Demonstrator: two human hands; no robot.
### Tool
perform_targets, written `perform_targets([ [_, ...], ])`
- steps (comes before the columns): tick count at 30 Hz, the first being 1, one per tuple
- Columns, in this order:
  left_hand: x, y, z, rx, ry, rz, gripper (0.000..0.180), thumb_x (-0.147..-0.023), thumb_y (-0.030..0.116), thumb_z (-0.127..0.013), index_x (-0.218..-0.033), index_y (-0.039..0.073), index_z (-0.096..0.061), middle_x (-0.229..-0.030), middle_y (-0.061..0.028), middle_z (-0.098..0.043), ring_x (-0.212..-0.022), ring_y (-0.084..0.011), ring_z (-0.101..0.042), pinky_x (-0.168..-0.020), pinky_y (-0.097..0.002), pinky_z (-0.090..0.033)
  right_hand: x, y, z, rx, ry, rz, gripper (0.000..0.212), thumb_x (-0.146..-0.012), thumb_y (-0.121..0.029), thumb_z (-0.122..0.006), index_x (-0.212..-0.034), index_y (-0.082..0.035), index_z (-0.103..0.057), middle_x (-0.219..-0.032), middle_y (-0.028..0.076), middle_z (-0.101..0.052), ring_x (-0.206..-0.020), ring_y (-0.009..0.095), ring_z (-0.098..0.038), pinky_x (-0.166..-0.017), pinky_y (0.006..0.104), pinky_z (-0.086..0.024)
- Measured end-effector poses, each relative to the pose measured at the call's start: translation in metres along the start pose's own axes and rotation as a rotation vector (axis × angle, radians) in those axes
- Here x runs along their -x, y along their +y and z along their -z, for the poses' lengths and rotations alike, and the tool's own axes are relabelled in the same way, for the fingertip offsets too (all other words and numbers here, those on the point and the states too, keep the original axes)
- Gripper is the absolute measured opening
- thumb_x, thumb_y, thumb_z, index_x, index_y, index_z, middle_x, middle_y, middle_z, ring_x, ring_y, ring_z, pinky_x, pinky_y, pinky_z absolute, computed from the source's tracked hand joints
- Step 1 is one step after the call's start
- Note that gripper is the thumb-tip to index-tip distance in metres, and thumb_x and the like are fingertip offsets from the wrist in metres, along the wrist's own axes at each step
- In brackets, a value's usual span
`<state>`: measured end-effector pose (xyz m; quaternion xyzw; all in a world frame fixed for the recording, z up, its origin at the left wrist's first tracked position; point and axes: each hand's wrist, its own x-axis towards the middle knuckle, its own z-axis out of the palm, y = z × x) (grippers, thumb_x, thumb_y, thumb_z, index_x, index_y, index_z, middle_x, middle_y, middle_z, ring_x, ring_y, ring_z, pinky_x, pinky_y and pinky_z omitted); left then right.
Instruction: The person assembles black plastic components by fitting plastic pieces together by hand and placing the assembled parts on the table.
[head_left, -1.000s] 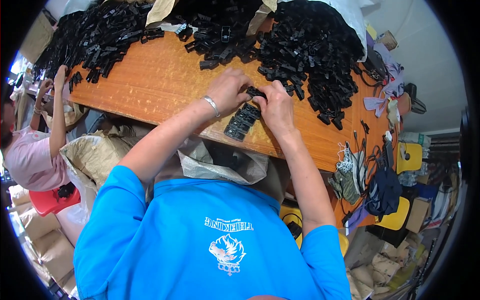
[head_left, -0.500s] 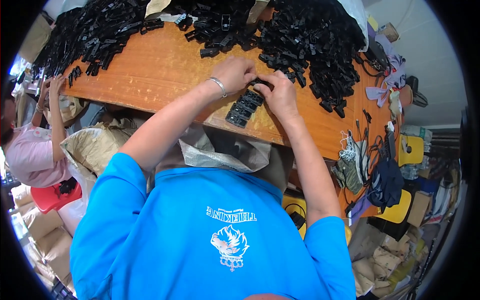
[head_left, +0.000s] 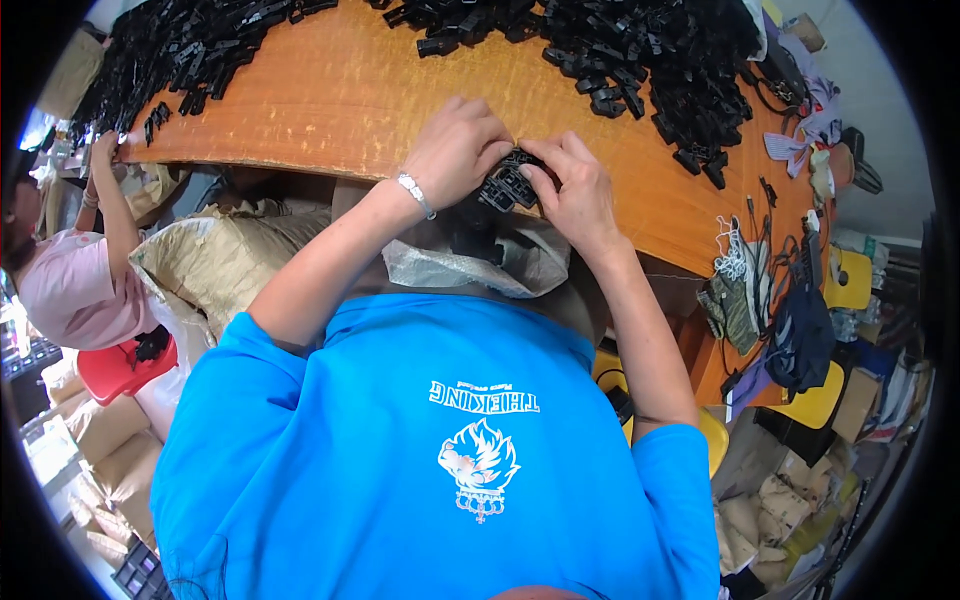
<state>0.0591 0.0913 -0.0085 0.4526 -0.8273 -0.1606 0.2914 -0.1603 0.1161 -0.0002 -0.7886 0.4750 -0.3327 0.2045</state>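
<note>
A small row of black plastic parts (head_left: 507, 186) sits at the table's near edge, pressed between my two hands. My left hand (head_left: 455, 152), with a silver bracelet at the wrist, closes its fingertips on the row's far left end. Thumb and fingers of my right hand (head_left: 578, 185) grip the row from the right. Right below this edge hangs an open whitish woven sack (head_left: 420, 268), with dark parts inside it. Exact shapes of the gripped parts are partly hidden by my fingers.
Heaps of black plastic parts (head_left: 640, 50) cover the far side of the wooden table (head_left: 300, 110). To the left a person in pink (head_left: 80, 280) works at the same table. Cables (head_left: 760, 270) and a dark cloth bag (head_left: 800, 345) hang at the right edge. A brown sack (head_left: 220, 265) stands left.
Both hands have drawn the row of black parts toward me, from on the table to its near edge over the sack. The whole view has shifted somewhat.
</note>
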Motion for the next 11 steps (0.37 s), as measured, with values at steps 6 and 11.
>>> perform_targets([
  [6,0.031,0.02,0.005,0.088,-0.045,-0.008,0.014,-0.098,0.015,-0.069,-0.095,0.004,-0.075,-0.097,-0.0123,-0.067,-0.097,-0.0339,-0.061,-0.087,-0.0431,-0.05,0.038,-0.02,0.0,0.048,0.01,0.115,0.021,-0.086,-0.014,-0.082,-0.106,-0.007,-0.078,-0.096,0.012,-0.07,-0.089,0.033,-0.07,-0.076,0.0449,-0.056],
  [11,0.045,0.018,0.009,0.115,-0.071,0.062,0.013,-0.1,0.015,-0.07,-0.097,0.005,-0.077,-0.1,-0.0126,-0.07,-0.101,-0.0302,-0.065,-0.09,-0.0411,-0.051,0.092,-0.023,-0.019,-0.117,0.051,0.066,0.018,-0.088,-0.015,-0.081,-0.105,-0.01,-0.079,-0.097,0.009,-0.072,-0.093,0.03,-0.072,-0.085,0.0404,-0.058],
])
